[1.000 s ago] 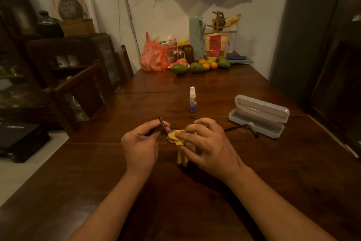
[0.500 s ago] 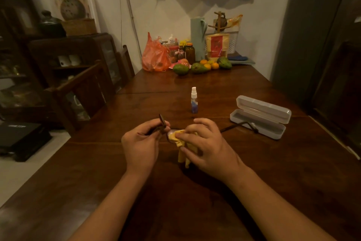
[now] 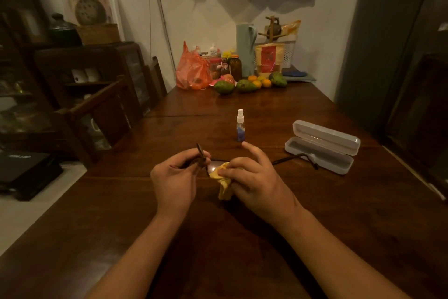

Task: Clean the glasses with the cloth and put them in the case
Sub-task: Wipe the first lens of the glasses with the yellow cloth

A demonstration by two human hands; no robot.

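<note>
Dark-framed glasses hover just above the wooden table at the centre. My left hand pinches their left end, where one temple sticks up. My right hand presses a yellow cloth onto the left lens; its index finger is lifted. The other temple reaches right, its tip in front of the case. The clear plastic case lies open to the right, nothing in it.
A small spray bottle with blue liquid stands just beyond my hands. At the table's far end sit an orange plastic bag, fruit, jars and a pale jug. A wooden chair and cabinet stand on the left.
The cloth has slid a little right across the lens and more of the lens shows. My right index finger has lifted off. My left hand holds steady.
</note>
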